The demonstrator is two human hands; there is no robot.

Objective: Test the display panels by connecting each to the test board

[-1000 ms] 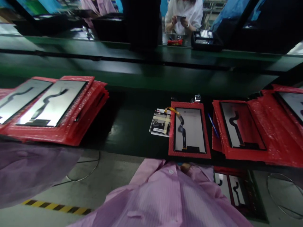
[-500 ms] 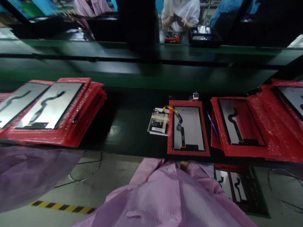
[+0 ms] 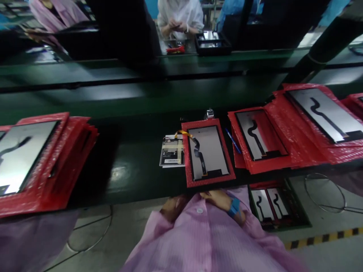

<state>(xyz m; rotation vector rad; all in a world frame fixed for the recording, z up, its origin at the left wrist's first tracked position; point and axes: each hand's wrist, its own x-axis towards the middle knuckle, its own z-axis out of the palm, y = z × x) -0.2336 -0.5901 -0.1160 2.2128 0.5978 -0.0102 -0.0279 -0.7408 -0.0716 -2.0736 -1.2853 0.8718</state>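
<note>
My left hand [image 3: 174,207] is low against the pink smock, partly under the table's front edge, its fingers dark and unclear. Beside it my right hand [image 3: 217,199], with a blue band at the wrist, lies against the smock's front; its fingertips are too indistinct to read. Nothing can be made out in either hand. Just beyond them, a display panel [image 3: 211,151] lies on a red bubble-wrap sheet [image 3: 231,172]. An orange flex cable [image 3: 184,133] links its black ribbon to a small circuit module [image 3: 172,151] at its left.
Red-wrapped panels are stacked at left [image 3: 75,151] and right [image 3: 300,143]. A blue pen [image 3: 233,141] and a metal clip-like item [image 3: 210,113] lie near the centre panel. Below the table at right is a green crate [image 3: 296,207]. People work across the bench.
The view has turned to the right, so the table items appear further left. Both my hands now show at the smock; before, they were almost wholly hidden. The centre panel stays in place.
</note>
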